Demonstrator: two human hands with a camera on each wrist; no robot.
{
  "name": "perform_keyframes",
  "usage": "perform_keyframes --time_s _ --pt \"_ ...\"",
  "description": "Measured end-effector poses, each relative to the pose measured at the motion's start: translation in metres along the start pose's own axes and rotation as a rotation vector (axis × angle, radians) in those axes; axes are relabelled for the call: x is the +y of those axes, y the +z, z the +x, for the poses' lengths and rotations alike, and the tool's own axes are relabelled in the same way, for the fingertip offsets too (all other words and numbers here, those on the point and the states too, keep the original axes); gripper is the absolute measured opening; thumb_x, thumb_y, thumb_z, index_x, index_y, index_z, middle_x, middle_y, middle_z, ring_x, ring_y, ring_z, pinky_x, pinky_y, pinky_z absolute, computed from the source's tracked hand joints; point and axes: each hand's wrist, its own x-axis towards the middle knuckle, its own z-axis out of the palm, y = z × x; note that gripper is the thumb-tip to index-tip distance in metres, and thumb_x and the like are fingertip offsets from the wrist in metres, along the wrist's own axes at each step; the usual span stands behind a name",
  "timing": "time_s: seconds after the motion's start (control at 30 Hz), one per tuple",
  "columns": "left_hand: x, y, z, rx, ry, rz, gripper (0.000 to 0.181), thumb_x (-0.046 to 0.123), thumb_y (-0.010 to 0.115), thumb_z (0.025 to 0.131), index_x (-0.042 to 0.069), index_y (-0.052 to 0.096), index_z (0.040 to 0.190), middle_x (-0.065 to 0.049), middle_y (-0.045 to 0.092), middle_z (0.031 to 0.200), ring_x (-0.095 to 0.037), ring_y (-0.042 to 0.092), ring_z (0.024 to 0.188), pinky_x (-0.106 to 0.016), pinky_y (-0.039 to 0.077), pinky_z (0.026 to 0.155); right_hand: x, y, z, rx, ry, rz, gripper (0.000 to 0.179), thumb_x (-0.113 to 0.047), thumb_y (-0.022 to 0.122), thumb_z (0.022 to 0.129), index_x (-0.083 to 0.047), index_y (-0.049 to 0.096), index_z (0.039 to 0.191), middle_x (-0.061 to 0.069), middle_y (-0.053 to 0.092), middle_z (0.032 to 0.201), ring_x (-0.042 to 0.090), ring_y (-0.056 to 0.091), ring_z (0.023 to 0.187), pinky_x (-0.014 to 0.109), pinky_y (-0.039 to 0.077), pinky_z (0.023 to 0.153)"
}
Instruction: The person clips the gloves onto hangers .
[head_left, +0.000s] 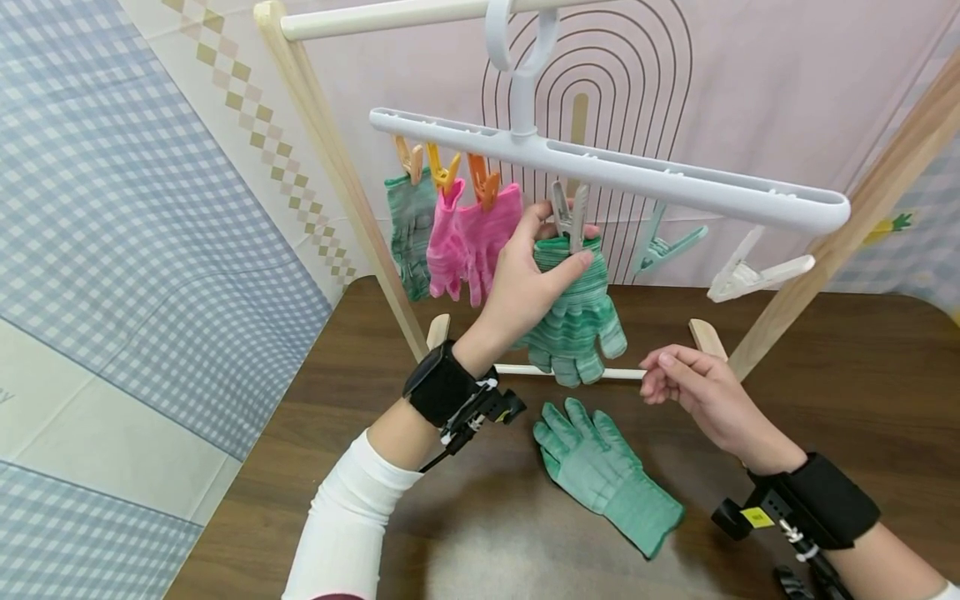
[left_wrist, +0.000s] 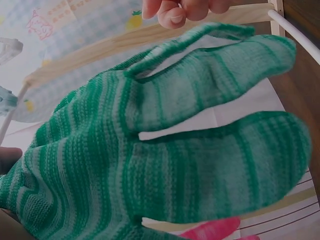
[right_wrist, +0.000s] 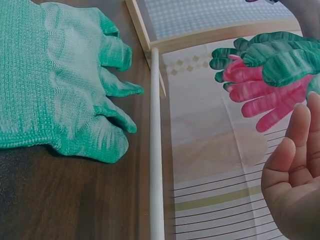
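My left hand (head_left: 521, 271) pinches the cuff of a green striped knit glove (head_left: 576, 321), thumb in front and fingers behind. A grey clothespin (head_left: 576, 218) under the white hanger (head_left: 600, 162) stands at that cuff; whether it bites the fabric is hard to tell. In the left wrist view the glove's striped fingers (left_wrist: 215, 170) fill most of the picture. To the right, my right hand (head_left: 697, 396) hovers with loosely curled fingers and holds nothing. Below, a plain green glove (head_left: 607, 475) lies flat on the table, also seen in the right wrist view.
Left on the hanger, clothespins hold a dark green glove (head_left: 412, 233) and pink gloves (head_left: 476, 237). A teal clothespin (head_left: 667, 246) and a white clothespin (head_left: 757, 271) hang at the right. The wooden rack's posts (head_left: 847, 217) stand on both sides, with a white bar (right_wrist: 156, 150) low down.
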Motion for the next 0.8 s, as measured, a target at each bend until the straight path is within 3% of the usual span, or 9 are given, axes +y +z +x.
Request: perform_keyframes --time_s 0.3,0.8 --pt "-0.0016 0.0003 -0.0009 -0.014 0.029 0.006 0.048 0.008 0.057 0.083 0.007 0.037 0.126 -0.010 0.062 0.111 -0.009 0.048 0.111 -0.027 0.034 0.093 0.0007 -0.0014 -0.0008 -0.001 -0.004 -0.009 0.032 0.000 0.024 0.096 -0.003 0.055 0.101 0.001 0.064 0.083 0.010 0.062 0.077 0.020 0.047 0.066" --pt "-0.0050 0.0002 -0.0027 0.006 0.016 0.031 0.048 0.008 0.058 0.083 0.009 0.038 0.127 -0.008 0.063 0.110 -0.009 0.049 0.108 -0.027 0.035 0.091 -0.0048 -0.0023 0.0008 -0.009 -0.007 -0.031 0.032 0.000 0.024 0.096 -0.003 0.056 0.101 0.001 0.063 0.083 0.010 0.061 0.077 0.020 0.046 0.067"
